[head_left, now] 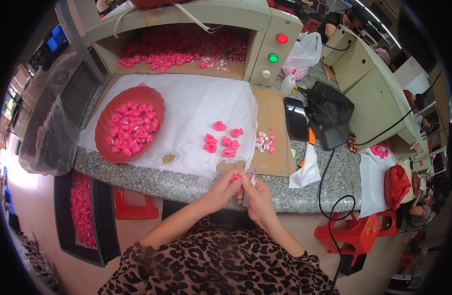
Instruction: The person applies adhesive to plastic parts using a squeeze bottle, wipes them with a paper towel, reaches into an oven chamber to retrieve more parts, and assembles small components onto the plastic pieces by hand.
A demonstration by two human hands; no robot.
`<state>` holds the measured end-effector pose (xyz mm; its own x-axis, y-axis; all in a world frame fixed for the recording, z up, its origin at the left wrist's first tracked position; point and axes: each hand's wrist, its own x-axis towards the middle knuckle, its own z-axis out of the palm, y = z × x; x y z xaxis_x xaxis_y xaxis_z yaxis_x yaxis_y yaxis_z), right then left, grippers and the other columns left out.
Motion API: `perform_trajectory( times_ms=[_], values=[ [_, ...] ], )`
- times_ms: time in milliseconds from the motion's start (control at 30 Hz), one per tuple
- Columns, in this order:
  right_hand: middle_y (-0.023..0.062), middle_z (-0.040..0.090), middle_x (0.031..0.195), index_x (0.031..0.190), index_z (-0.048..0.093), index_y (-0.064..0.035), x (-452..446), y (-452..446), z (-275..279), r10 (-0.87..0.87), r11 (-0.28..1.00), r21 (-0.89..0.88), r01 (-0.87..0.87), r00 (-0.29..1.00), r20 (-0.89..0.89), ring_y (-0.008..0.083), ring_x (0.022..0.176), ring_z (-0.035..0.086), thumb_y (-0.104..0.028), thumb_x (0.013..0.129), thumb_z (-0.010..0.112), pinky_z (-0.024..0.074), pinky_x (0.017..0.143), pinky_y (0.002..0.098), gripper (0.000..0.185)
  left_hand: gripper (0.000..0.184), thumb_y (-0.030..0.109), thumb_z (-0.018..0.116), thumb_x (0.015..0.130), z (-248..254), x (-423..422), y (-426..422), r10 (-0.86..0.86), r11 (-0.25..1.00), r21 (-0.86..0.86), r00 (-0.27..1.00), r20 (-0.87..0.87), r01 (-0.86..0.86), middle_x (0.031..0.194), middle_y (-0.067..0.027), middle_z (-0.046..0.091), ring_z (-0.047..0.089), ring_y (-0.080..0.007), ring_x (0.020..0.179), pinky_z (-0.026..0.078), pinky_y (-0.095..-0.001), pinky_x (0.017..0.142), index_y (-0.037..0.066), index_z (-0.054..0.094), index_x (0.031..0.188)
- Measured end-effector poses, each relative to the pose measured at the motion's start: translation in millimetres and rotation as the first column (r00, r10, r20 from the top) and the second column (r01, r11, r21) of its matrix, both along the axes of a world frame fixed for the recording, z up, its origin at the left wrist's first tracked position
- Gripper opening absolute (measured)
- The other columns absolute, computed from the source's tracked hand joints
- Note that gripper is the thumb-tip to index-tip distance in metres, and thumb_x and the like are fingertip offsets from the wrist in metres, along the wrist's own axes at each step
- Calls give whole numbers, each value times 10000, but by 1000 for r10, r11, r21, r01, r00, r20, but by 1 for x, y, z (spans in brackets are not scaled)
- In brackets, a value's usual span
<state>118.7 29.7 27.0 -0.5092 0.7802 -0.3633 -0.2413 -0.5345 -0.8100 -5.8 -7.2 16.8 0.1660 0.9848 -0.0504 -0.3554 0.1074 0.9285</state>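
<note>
Near the bottom centre, the left hand has its grip clamped on a pink piece; the right hand grips a thin-tipped bottle just beside it. Beyond, loose pieces dot a white sheet, right of a red bowl.

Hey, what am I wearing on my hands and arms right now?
No gloves on your left hand or right hand, and no watch or bracelet shows. Your leopard-print top, black spots on brown, has loose sleeves ending near the elbows. Rings are too small to tell.
</note>
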Motion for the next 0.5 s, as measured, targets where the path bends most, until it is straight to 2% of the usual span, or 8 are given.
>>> perform_trajectory(
  times_ms=[233, 500],
  values=[
    [-6, 510, 631, 845, 540, -38, -2, -4, 2, -47, 998, 42, 46, 999, 1, 65, 528, 460, -228, 838, 510, 384, 477, 207, 193, 160, 162, 330, 900, 1, 3, 1, 17, 1000, 13, 996, -83, -16, 686, -33, 428, 429, -98, 583, 398, -236, 545, 27, 370, 977],
    [11, 499, 605, 833, 533, -34, -1, -5, -4, -71, 997, 38, 72, 997, -7, 81, 513, 458, -223, 850, 489, 386, 474, 223, 194, 158, 174, 350, 898, -4, 8, 2, 49, 999, 5, 994, -98, -49, 659, -15, 417, 398, -81, 559, 357, -219, 503, 33, 379, 964]
  ],
)
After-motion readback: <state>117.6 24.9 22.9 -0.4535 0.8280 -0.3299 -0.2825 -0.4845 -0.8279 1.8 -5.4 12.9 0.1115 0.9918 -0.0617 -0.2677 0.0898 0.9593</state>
